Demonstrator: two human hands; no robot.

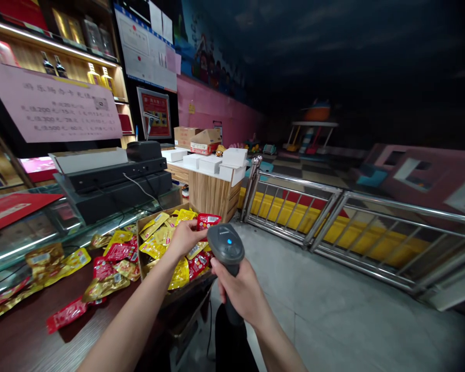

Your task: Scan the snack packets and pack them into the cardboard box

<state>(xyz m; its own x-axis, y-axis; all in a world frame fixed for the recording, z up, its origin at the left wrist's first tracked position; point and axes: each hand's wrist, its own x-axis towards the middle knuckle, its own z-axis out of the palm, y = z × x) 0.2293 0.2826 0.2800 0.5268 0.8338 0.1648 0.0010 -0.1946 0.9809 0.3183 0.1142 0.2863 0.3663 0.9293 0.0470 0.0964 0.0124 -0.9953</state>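
Observation:
A dark grey handheld barcode scanner (225,247) with a lit blue spot on top is in my right hand (243,289), fingers wrapped round its handle. Over a cardboard box (142,258) of yellow and red snack packets, my left hand (186,238) pinches a red snack packet (209,220) by its near edge. The scanner's head is close to that packet. Yellow packets (163,236) lie under and beside my left hand. More packets, such as a gold one (105,287) and a red one (67,314), lie loose on the dark counter left of the box.
A glass display case (8,263) and black till equipment (120,175) stand on the left, below a pink price sign (54,103). Beyond is a wooden counter (205,191) with white boxes (210,164). A metal railing (306,186) runs along the right side of the tiled floor.

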